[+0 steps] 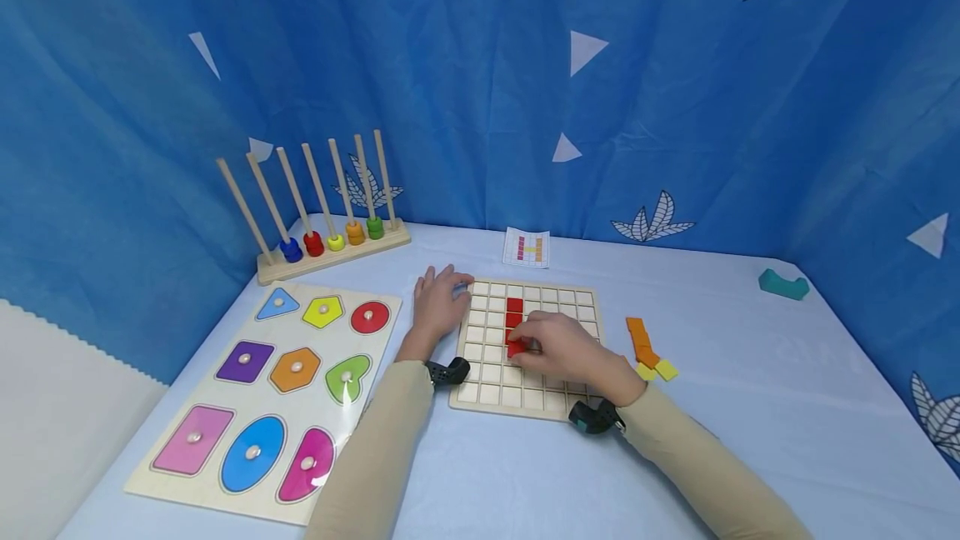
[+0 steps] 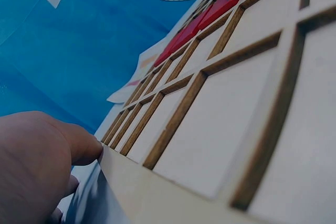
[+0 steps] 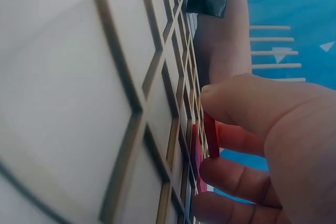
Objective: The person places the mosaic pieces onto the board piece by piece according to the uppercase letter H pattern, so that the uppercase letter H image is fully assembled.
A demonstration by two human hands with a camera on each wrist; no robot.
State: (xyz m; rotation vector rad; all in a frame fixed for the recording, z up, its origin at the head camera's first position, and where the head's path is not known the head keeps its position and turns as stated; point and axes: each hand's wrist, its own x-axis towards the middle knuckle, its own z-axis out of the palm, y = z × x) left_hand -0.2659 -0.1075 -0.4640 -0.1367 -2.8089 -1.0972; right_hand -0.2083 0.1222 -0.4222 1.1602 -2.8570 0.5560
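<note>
A wooden grid board [image 1: 490, 395] with white square cells lies in front of the person. Red square tiles [image 1: 514, 307] form a column in its upper middle. At the lower end of this column, the right hand [image 1: 558, 346] pinches a red tile [image 3: 211, 136] between thumb and fingers, the tile tilted over the grid in the right wrist view. The left hand [image 1: 438, 303] rests at the board's upper left corner, its thumb [image 2: 86, 145] touching the frame and its other fingers reaching past the edge.
A pattern card [image 1: 527, 248] lies behind the board. Orange tiles [image 1: 640, 335] and yellow tiles [image 1: 666, 369] are to its right, a teal piece [image 1: 783, 284] farther off. On the left are a knobbed shape puzzle [image 1: 288, 417] and a peg stand [image 1: 382, 238] with coloured rings.
</note>
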